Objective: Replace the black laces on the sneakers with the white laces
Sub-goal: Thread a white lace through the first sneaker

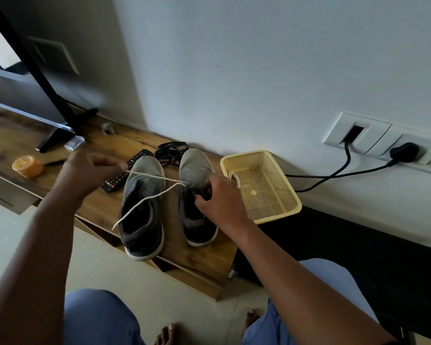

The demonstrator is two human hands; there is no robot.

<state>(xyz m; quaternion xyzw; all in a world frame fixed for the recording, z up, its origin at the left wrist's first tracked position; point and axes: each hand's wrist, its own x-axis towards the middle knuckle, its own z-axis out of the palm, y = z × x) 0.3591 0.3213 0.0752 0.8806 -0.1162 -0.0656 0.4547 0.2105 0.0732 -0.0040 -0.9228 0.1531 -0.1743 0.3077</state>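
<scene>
Left hand (85,168): fingers pinch the thin white cord lace (144,199), drawn taut leftward.
Right hand (219,197): fingers grip the right grey mesh sneaker (195,170) at its tongue.
Left grey sneaker (142,207): beside it, on the wooden desk (97,202).
Black laces (171,151): heaped beyond the toes.
Yellow perforated plastic basket (279,210): right.

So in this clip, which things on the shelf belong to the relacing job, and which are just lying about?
Belongs to the job:
- left sneaker
- right sneaker
- white lace, pulled by the left hand
- right hand at the right sneaker's eyelets
- black laces, piled behind the sneakers
- yellow basket holding another white lace

Just lying about:
- remote control
- orange tub
- TV stand
- black plug
</scene>
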